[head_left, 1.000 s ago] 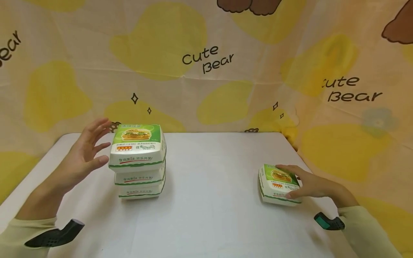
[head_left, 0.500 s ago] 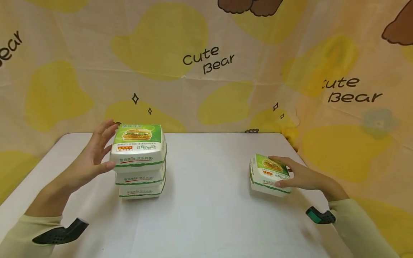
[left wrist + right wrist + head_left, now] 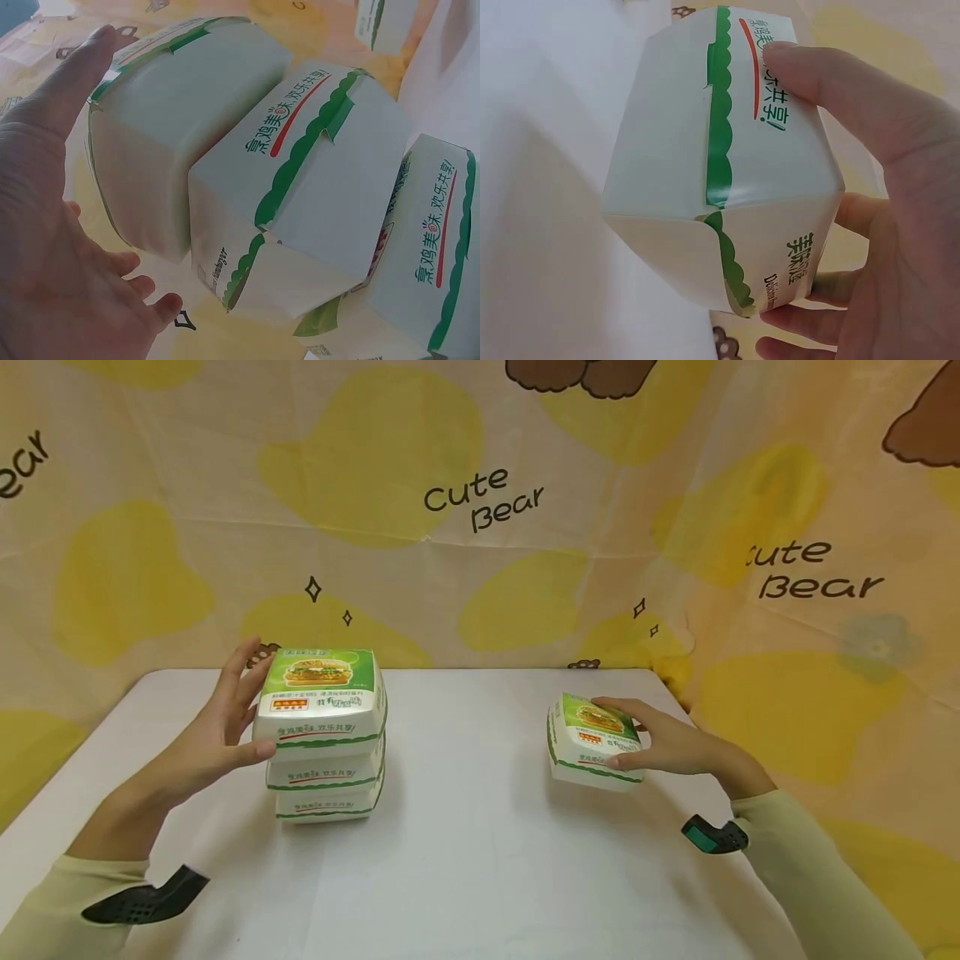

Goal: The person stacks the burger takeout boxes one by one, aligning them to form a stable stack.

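Note:
In the head view, three white-and-green burger boxes stand stacked on the left, the top burger box (image 3: 318,702) jutting slightly forward of the middle burger box (image 3: 326,772) and bottom burger box (image 3: 326,806). My left hand (image 3: 206,743) is at the top box's left side, thumb by its front corner. In the left wrist view its fingers (image 3: 124,285) spread loosely beside that box; firm contact cannot be made out. On the right, my right hand (image 3: 671,739) grips another burger box (image 3: 596,743) between thumb and fingers, tilted and raised off the table. The right wrist view shows the thumb on its printed side.
A white-covered table (image 3: 465,843) lies beneath the boxes. Behind and to the right hangs a yellow-patterned cloth (image 3: 510,602) with bear lettering. Black wrist devices (image 3: 146,897) sit at both sleeves.
My right hand has lifted its burger box off the table and carried it left and away from me. My left hand has moved right, closer to the top box. The stack stays put.

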Demonstrator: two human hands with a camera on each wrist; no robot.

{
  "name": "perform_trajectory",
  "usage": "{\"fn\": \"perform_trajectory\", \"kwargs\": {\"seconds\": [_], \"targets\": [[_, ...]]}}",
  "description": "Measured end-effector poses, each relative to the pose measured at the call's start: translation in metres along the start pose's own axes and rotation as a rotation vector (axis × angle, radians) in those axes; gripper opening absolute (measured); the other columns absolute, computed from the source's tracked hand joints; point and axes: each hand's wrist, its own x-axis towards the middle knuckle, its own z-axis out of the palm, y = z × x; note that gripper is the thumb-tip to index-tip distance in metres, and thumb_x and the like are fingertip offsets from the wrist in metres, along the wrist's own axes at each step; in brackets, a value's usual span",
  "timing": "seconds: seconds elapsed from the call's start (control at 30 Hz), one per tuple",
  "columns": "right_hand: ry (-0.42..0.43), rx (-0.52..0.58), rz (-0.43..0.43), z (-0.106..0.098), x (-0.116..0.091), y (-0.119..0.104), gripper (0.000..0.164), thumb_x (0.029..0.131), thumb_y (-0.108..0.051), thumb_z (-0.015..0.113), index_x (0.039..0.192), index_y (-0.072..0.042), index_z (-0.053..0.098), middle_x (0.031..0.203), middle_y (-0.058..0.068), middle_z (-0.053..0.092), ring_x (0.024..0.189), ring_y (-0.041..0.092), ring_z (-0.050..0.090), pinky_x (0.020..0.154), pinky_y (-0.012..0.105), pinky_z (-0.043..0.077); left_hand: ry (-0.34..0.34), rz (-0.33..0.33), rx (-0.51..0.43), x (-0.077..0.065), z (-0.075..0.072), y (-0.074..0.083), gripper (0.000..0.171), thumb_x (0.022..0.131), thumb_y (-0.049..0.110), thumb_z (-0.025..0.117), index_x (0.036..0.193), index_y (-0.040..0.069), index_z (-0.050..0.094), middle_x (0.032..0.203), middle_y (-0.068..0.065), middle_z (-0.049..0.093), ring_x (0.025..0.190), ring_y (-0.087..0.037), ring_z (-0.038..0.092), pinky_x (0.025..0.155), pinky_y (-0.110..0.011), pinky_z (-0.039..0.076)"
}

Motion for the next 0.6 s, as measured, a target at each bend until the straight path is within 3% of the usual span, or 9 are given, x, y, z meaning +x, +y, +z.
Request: {"fn": "perform_trajectory", "kwargs": {"seconds": [0.17, 0.37, 0.43, 0.47, 0.6], "targets": [[-0.012, -0.011, -0.016, -0.004, 0.011, -0.013, 0.088, 0.087, -0.043, 0.075, 0.159, -0.028, 0.029, 0.158, 0.013, 0.038, 0.121, 0.027, 0.049, 0.096, 0.043, 0.043, -0.012, 0.015, -0.013, 0.0, 0.001, -0.001, 0.117, 0.085, 0.01, 0.075, 0.16, 0.039, -0.009, 0.172, -0.008, -0.008, 0.157, -0.04, -0.014, 0.116, -0.071, -0.015], [-0.026, 0.011, -0.064, -0.01, 0.024, -0.027, 0.088, 0.087, -0.041, 0.075, 0.16, -0.03, 0.028, 0.161, 0.01, 0.035, 0.119, 0.025, 0.049, 0.098, 0.046, 0.043, -0.028, -0.001, -0.01, 0.0, 0.001, -0.003, 0.117, 0.087, 0.012, 0.075, 0.159, 0.041, -0.011, 0.171, -0.008, -0.009, 0.157, -0.038, -0.012, 0.116, -0.073, -0.008], [-0.028, 0.027, -0.088, -0.011, 0.028, -0.032, 0.089, 0.086, -0.039, 0.076, 0.16, -0.03, 0.028, 0.161, 0.009, 0.034, 0.12, 0.025, 0.049, 0.1, 0.047, 0.043, -0.029, -0.009, 0.004, 0.001, 0.0, -0.003, 0.117, 0.087, 0.011, 0.075, 0.159, 0.042, -0.012, 0.171, -0.009, -0.008, 0.157, -0.042, -0.009, 0.124, -0.063, 0.001], [-0.027, 0.03, -0.099, -0.012, 0.03, -0.035, 0.088, 0.086, -0.039, 0.077, 0.159, -0.03, 0.029, 0.161, 0.009, 0.035, 0.12, 0.025, 0.048, 0.1, 0.046, 0.042, -0.027, -0.016, 0.022, 0.001, 0.0, -0.003, 0.117, 0.087, 0.011, 0.075, 0.159, 0.043, -0.013, 0.171, -0.009, -0.006, 0.156, -0.045, -0.005, 0.126, -0.055, 0.013], [-0.028, 0.02, -0.121, -0.017, 0.036, -0.047, 0.087, 0.085, -0.038, 0.077, 0.159, -0.032, 0.03, 0.157, 0.007, 0.039, 0.122, 0.026, 0.048, 0.1, 0.044, 0.042, -0.029, -0.034, 0.07, 0.001, -0.001, -0.003, 0.118, 0.087, 0.01, 0.073, 0.158, 0.044, -0.015, 0.171, -0.011, -0.003, 0.15, -0.056, 0.007, 0.115, -0.057, 0.035]]}}
